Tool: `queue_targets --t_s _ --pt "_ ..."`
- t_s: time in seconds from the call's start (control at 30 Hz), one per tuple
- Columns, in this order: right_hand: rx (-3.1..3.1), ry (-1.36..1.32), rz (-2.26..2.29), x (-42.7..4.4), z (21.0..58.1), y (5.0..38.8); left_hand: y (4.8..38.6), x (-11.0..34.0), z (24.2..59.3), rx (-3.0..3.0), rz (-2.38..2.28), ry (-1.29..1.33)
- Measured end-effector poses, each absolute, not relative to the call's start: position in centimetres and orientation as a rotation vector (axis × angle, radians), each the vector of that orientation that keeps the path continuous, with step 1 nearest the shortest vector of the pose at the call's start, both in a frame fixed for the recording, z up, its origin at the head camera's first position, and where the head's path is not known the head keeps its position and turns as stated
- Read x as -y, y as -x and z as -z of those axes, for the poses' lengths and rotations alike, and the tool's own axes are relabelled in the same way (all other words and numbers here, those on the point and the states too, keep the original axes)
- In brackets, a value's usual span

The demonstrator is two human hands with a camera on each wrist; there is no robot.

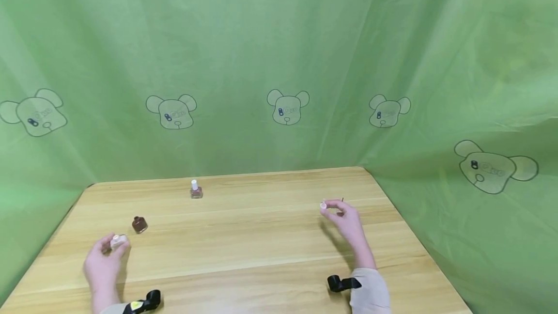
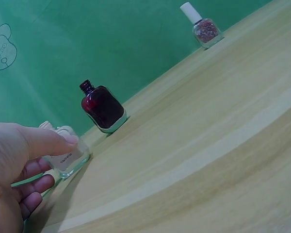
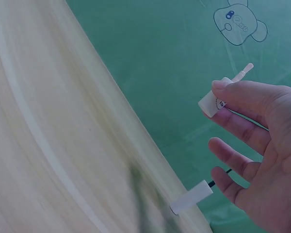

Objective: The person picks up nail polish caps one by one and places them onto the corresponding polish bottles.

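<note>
Between thumb and fingers, my left hand [image 1: 103, 261] pinches a white nail polish bottle [image 2: 68, 156] with its neck uncovered, at or just above the table. Just beyond it stands a dark red nail polish bottle [image 1: 139, 225], also without a cap. Over on the right side, my right hand [image 1: 348, 224] pinches a white cap [image 3: 216, 99] whose pale brush [image 3: 243, 73] points up and away. A second white cap [image 3: 193, 197] with a dark brush stem stands on the table beside that hand; the fingers partly cover its stem.
A capped glitter nail polish bottle [image 1: 196, 191] stands near the back of the wooden table [image 1: 244, 251]. Green curtain [image 1: 235, 57] with bear-head prints hangs behind and along the sides of the table.
</note>
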State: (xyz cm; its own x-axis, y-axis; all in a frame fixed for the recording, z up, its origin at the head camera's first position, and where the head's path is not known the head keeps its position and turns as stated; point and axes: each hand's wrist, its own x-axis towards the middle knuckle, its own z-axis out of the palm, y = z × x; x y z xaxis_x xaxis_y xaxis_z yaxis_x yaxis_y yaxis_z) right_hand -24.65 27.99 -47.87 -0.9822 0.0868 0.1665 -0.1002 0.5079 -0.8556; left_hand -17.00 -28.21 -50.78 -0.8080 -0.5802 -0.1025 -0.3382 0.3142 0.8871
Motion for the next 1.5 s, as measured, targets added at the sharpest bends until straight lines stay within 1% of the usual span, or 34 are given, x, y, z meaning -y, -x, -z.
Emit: queue_targets --t_s 0.37,0.7,1.13,1.5 --pt "2.586 -0.041 -1.450 -26.9 48.3 24.8 17.0 28.0 51.2 2.439 1.330 -0.791" --pt "2.599 -0.080 -1.463 -25.9 48.4 24.8 17.5 27.1 51.2 2.488 1.295 -0.717" --pt "2.633 -0.146 -1.416 -24.4 48.8 24.9 18.7 25.1 51.2 2.486 1.281 -0.600" --pt "2.644 -0.211 -1.461 -22.4 49.2 24.7 19.7 22.9 50.3 2.526 1.322 -0.474"
